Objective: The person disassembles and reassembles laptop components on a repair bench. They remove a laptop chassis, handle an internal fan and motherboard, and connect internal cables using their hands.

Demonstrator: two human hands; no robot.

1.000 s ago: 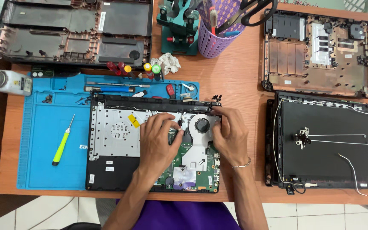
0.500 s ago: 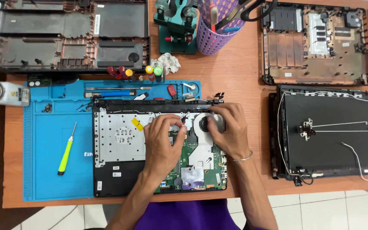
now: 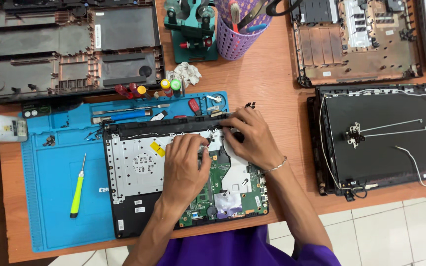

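A: Checking hands: left hand (image 3: 186, 170)?
B: Fingers curled, pinching at board (image 3: 223, 189) in open laptop (image 3: 124, 216).
A: Right hand (image 3: 250, 138)?
B: Curled, gripping fan area just right, nearer hinge edge.

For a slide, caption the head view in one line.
Both hands, left hand and right hand, work inside an opened laptop base on a blue mat.

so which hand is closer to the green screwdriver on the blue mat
Left. The left hand rests on the open laptop chassis, on the side nearer the green screwdriver. The right hand sits further away, at the chassis's top edge.
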